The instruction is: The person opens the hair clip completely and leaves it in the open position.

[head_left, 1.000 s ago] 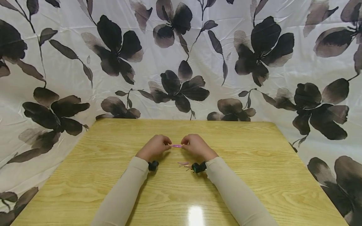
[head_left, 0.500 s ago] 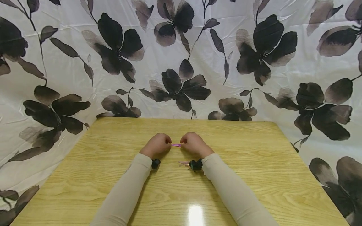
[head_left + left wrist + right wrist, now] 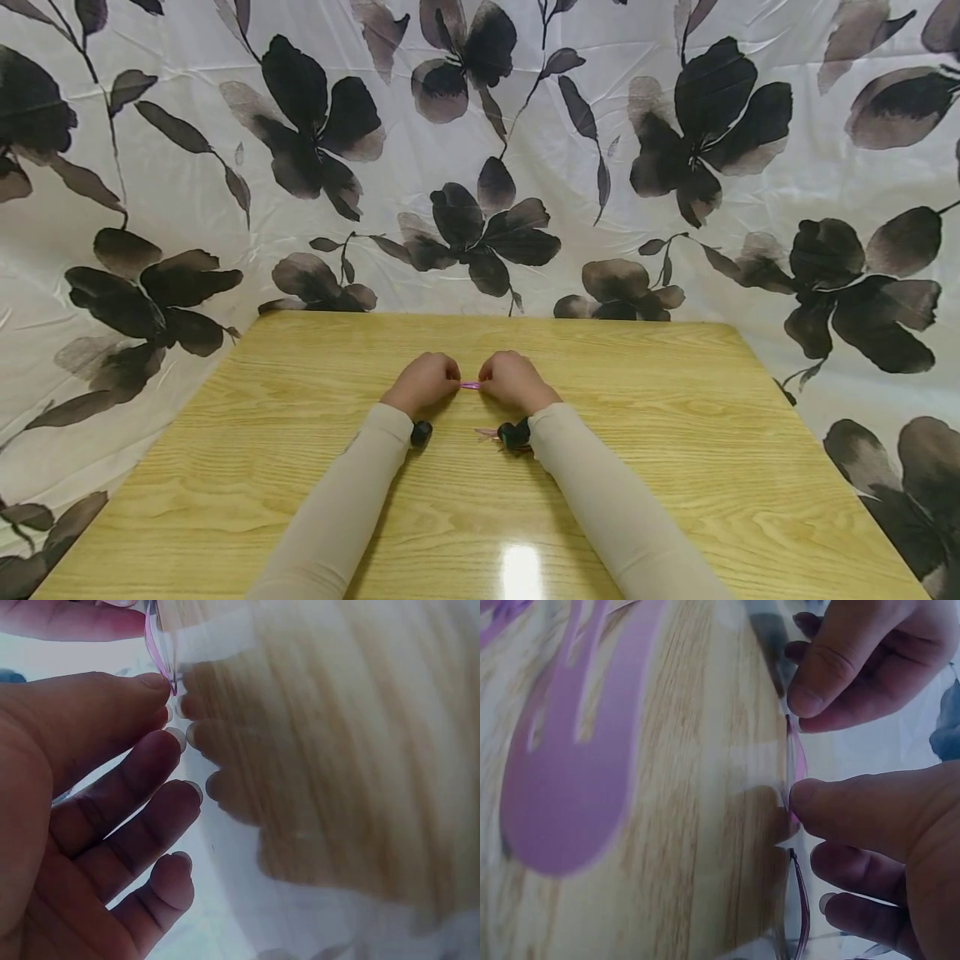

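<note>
Near the middle of the table, my left hand (image 3: 423,382) and right hand (image 3: 516,382) face each other with a small pink snap hair clip (image 3: 470,386) between them. In the left wrist view, the left thumb and forefinger pinch the tip of the clip (image 3: 155,646), while the other fingers curl loosely. The right thumb presses against the other end of the clip (image 3: 800,754) in the right wrist view; its forefinger is mostly hidden. Below the right thumb shows a thin, dark-edged pinkish strip (image 3: 803,907); I cannot tell whether it belongs to another clip.
A purple snap hair clip (image 3: 570,802) lies large in the right wrist view, with more purple pieces at its upper left corner. In the head view these clips (image 3: 486,434) are partly hidden behind the right wrist camera (image 3: 514,435). Floral cloth (image 3: 480,108) hangs behind the wooden table (image 3: 300,500).
My left hand has shifted slightly right, so the hands are closer and less of the clip shows between them. Both wrists have turned inward, and the right wrist camera covers more of the lying clips.
</note>
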### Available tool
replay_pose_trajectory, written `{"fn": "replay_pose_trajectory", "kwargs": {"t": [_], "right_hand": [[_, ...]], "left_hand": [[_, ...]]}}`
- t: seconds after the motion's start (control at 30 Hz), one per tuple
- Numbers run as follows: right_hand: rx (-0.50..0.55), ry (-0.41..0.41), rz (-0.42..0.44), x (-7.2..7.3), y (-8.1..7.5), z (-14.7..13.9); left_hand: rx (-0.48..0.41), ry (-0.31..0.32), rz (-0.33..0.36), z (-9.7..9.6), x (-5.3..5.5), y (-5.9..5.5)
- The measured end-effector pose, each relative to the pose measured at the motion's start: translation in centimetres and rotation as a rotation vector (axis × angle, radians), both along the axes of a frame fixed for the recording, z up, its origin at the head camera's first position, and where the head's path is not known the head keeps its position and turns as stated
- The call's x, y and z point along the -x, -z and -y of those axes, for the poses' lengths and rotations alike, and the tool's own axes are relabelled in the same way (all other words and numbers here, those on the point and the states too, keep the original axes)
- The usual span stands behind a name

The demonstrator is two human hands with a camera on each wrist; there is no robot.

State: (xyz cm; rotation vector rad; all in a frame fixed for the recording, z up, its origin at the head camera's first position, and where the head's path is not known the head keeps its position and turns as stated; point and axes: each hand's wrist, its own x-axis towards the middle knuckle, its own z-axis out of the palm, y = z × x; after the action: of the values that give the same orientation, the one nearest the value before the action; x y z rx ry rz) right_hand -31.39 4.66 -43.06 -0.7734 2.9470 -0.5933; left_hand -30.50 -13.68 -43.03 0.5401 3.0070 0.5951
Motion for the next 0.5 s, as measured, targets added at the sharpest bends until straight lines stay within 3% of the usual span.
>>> {"fn": "replay_pose_trajectory", "kwargs": {"t": [0.5], "right_hand": [[-0.026, -0.001, -0.004, 0.27, 0.35, 0.41]], "left_hand": [[-0.005, 0.003, -0.004, -0.03, -0.06, 0.12]]}}
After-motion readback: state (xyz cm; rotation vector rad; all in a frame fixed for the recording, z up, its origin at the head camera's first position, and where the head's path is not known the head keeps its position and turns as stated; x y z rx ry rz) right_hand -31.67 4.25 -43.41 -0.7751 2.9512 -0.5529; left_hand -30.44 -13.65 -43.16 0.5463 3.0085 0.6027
